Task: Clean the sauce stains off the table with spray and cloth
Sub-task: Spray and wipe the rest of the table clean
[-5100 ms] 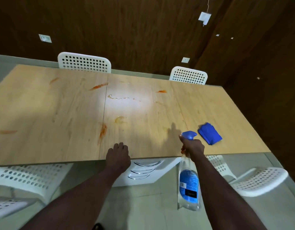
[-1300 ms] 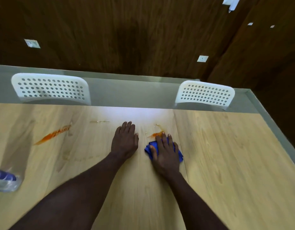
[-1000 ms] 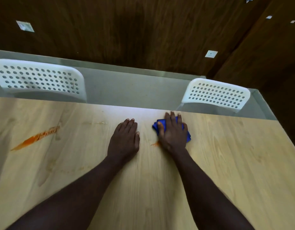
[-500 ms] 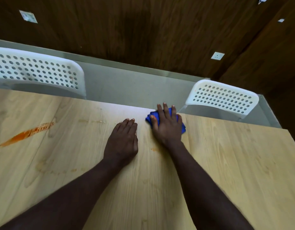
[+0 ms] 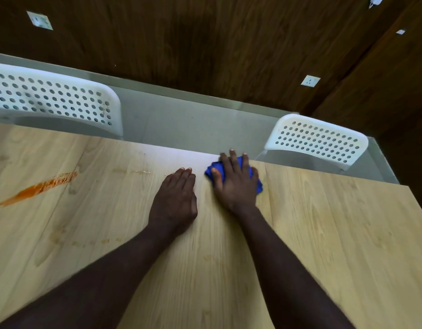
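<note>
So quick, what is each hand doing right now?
Left hand: open, flat on the table, holding nothing.
Right hand: open, pressed flat on the blue cloth near the far edge.

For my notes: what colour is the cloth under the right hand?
The cloth is bright blue, seen in the head view beneath the right hand.

A dining or meeting room: white perforated chairs (image 5: 316, 141) behind a long wooden worktop (image 5: 323, 222), wood-panelled walls (image 5: 205, 43) beyond.
</note>
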